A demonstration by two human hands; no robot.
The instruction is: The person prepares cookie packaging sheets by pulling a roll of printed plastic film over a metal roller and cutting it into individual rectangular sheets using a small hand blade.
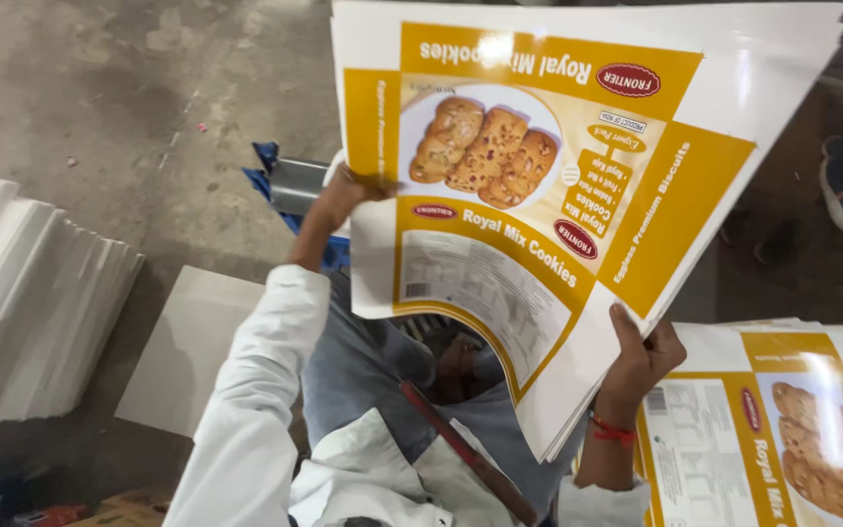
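Currently: stack of glossy yellow-and-white printed carton sheets [558,185], held raised; left hand [348,190] clamped on its left edge, right hand [641,356] gripping the lower right edge.

Views: one, worn on the person's head.
Direction: steeply downward over the white-sleeved chest and lap to the grey concrete floor [100,88].
Nearness: very close; the raised stack of glossy yellow-and-white printed carton sheets [558,195] fills the upper middle of the frame.
Edges: fanned white sheet pile [31,303] at left, second printed sheet stack [782,429] at lower right.
Shared: nothing, single view.
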